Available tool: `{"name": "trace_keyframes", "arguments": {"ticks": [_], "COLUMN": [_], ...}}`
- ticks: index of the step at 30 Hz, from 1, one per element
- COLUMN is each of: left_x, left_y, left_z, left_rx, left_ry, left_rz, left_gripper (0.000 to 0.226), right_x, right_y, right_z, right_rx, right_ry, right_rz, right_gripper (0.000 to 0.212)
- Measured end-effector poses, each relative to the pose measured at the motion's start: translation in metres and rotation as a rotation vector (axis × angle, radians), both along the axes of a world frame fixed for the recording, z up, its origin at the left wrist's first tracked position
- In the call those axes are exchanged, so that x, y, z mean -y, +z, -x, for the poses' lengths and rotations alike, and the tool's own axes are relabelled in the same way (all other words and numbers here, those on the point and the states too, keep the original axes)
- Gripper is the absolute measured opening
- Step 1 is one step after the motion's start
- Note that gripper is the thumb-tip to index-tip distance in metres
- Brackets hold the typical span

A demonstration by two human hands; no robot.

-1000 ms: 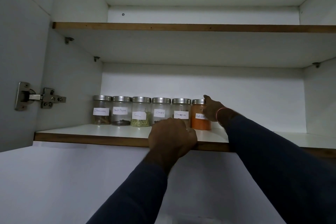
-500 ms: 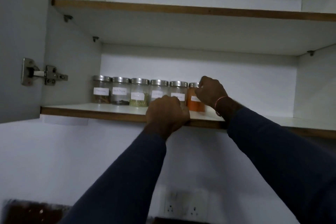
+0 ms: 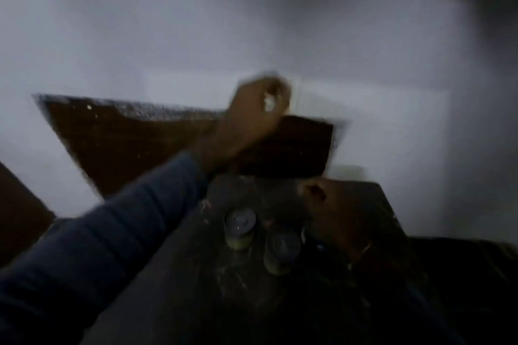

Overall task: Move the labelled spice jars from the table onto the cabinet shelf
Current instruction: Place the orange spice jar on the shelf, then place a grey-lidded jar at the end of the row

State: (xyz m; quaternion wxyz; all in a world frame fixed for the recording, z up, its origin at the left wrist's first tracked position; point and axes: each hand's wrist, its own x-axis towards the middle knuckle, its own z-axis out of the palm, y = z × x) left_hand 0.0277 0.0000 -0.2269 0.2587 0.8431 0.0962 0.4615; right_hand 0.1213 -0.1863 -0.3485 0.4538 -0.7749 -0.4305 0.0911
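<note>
The view is blurred and dark. Two spice jars with metal lids stand close together on the dark table (image 3: 182, 297): one jar (image 3: 239, 228) on the left, the other jar (image 3: 281, 251) nearer and to the right. My right hand (image 3: 333, 213) hovers low just right of them, fingers pointing left, with nothing in it. Up in front of the wall is my left hand (image 3: 252, 117), fingers curled; a pale smear on its knuckles is too blurred to identify. The cabinet shelf is out of view.
A dark brown panel (image 3: 134, 148) leans or hangs against the white wall (image 3: 252, 22) behind the table. Another brown surface (image 3: 16, 213) shows at the left edge. Pale specks lie scattered on the table around the jars.
The view has swung down from the cabinet shelf to the table. My right hand left the orange jar on the shelf and dropped beside two jars. My left hand came off the shelf edge.
</note>
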Motion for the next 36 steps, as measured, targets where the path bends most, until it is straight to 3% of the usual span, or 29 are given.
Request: {"name": "trace_keyframes", "arguments": {"ticks": [2,4,7,10,14,19,23,27,29,32,33,36], "left_x": [0.038,0.072,0.117,0.136,0.130,0.121,0.126,0.123,0.116,0.114,0.116,0.119], "left_y": [-0.100,-0.181,-0.249,-0.266,-0.266,-0.271,-0.276,-0.271,-0.270,-0.264,-0.257,-0.244], "left_z": [0.020,0.044,0.075,0.093,0.102,0.107,0.110,0.112,0.114,0.112,0.111,0.107], "left_rx": [-0.364,-0.577,-0.603,-0.673,-0.739,-0.759,-0.707,-0.518,-0.358,-0.002,0.052,0.106], "left_ry": [-0.068,-0.017,0.081,0.103,0.122,0.116,0.152,0.221,0.054,-0.467,-0.581,-0.651], "left_rz": [0.266,0.463,0.743,0.914,0.921,1.076,1.323,1.561,1.860,2.289,2.318,2.236], "left_gripper": [0.013,0.015,0.013,0.011,0.015,0.012,0.019,0.035,0.053,0.076,0.076,0.068], "right_x": [0.020,0.036,0.047,0.041,0.018,-0.001,0.001,0.014,0.020,0.023,0.023,0.018], "right_y": [-0.066,-0.107,-0.137,-0.144,-0.147,-0.165,-0.171,-0.147,-0.128,-0.110,-0.108,-0.106], "right_z": [0.014,0.031,0.051,0.059,0.057,0.049,0.041,0.030,0.027,0.028,0.029,0.033], "right_rx": [-0.119,-0.187,-0.218,-0.140,-0.120,-0.087,-0.167,-0.507,-0.681,-0.874,-0.940,-1.063], "right_ry": [-0.081,-0.102,-0.099,-0.127,-0.088,-0.059,-0.045,0.063,0.215,0.330,0.327,0.291], "right_rz": [0.138,0.236,0.380,0.379,0.425,0.506,0.366,0.249,0.159,-0.021,-0.062,-0.131], "right_gripper": [0.010,0.017,0.056,0.082,0.098,0.099,0.088,0.072,0.057,0.050,0.050,0.058]}}
